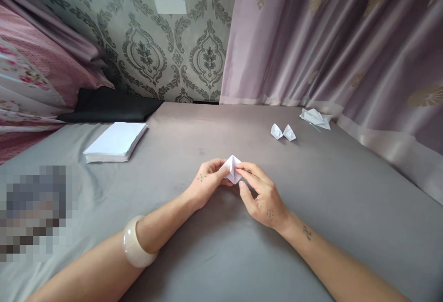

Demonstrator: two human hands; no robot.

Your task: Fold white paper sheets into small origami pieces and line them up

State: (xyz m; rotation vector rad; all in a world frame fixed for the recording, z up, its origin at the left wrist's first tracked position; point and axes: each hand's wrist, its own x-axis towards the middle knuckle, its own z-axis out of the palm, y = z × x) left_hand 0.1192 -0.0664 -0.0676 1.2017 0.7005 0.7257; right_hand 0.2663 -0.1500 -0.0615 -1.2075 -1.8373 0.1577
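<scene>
A small piece of folded white paper point(233, 162), diamond-shaped with a crease down its middle, is held up a little above the grey cloth. My left hand point(209, 178) pinches its left side, thumb on the face and fingers behind. On its right side rest the fingertips of my right hand point(260, 192), with the thumb near the lower corner. Whether the right fingers grip the paper or only press on it is hard to see. Beyond the hands, to the right, stand two small folded paper pieces point(283, 132) side by side.
A thick stack of white paper point(116, 139) lies at the left on the grey cloth point(194, 127). Behind it is a black cloth point(114, 103). At the back right sits a pile of folded papers point(315, 117). Curtains point(294, 39) hang along the right. A blurred patch covers the left edge.
</scene>
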